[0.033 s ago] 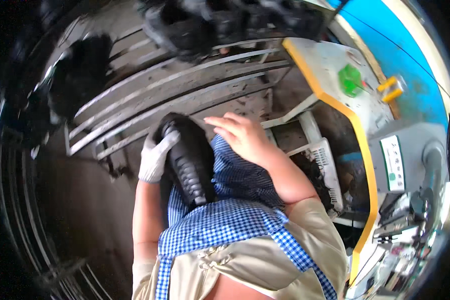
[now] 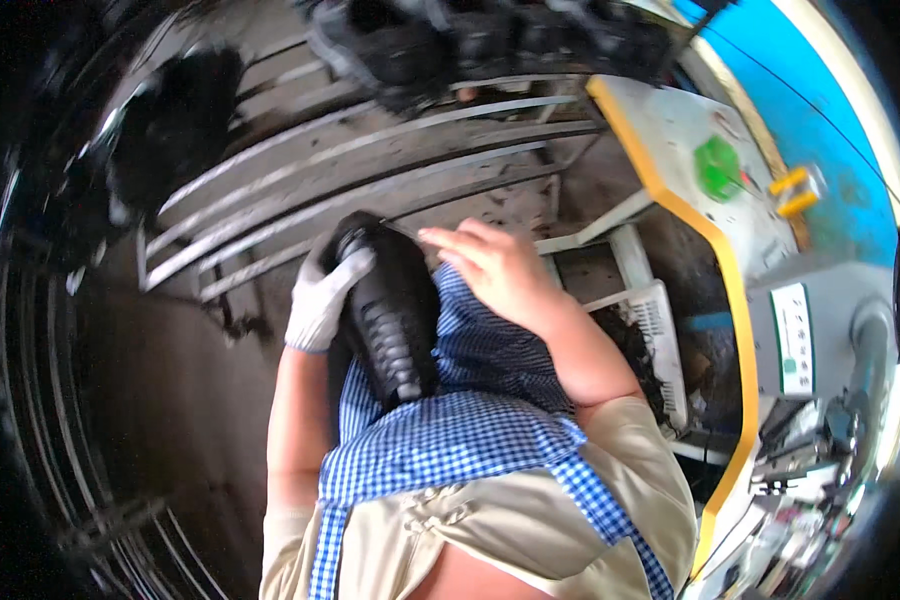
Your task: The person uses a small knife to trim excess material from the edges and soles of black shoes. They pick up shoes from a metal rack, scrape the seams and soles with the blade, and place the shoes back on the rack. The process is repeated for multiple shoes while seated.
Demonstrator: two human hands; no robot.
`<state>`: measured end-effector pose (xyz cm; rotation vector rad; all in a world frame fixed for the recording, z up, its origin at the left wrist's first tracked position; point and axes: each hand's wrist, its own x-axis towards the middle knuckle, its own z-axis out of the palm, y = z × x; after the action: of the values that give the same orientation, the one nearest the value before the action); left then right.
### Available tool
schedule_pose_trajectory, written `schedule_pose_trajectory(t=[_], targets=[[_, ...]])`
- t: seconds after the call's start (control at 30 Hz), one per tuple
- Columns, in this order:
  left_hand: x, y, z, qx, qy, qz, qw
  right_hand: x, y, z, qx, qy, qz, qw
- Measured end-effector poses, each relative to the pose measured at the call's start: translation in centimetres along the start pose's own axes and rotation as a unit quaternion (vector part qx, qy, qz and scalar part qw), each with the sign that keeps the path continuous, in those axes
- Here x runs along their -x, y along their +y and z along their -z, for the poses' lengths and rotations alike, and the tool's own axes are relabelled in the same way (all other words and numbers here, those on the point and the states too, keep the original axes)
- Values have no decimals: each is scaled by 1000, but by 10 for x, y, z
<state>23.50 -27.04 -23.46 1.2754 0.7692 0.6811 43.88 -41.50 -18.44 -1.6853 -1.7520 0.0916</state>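
A black lace-up boot point(image 2: 385, 320) lies along my lap, its laced front turned up and its far end pointing away from me. My left hand point(image 2: 322, 298), in a white knitted glove, is closed round the left side of the boot, thumb on top. Bare, my right hand point(image 2: 495, 265) is just right of the boot's far end, its fingers drawn together toward it. A thin dark line seems to run from the fingertips to the boot; too fine to identify. Under the boot is my blue-and-white checked apron point(image 2: 450, 435).
Ahead stands a metal slatted rack point(image 2: 370, 165), with several black boots point(image 2: 400, 50) along its top. To my right is a yellow-edged worktable point(image 2: 735, 300) bearing a green container point(image 2: 717, 168) and a yellow roll point(image 2: 795, 192). A white plastic basket point(image 2: 660, 350) with dark scraps sits beneath it.
The view has shifted slightly, moving the surroundings a little to the right in the picture. Both hands keep nearly the same places at the boot.
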Motion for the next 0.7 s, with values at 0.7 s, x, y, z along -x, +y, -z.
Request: schedule_pose_trajectory(t=[0.7], targets=[[7,8,11,-31,15,13,999,-17,-18,-19,148,-18,80,985]])
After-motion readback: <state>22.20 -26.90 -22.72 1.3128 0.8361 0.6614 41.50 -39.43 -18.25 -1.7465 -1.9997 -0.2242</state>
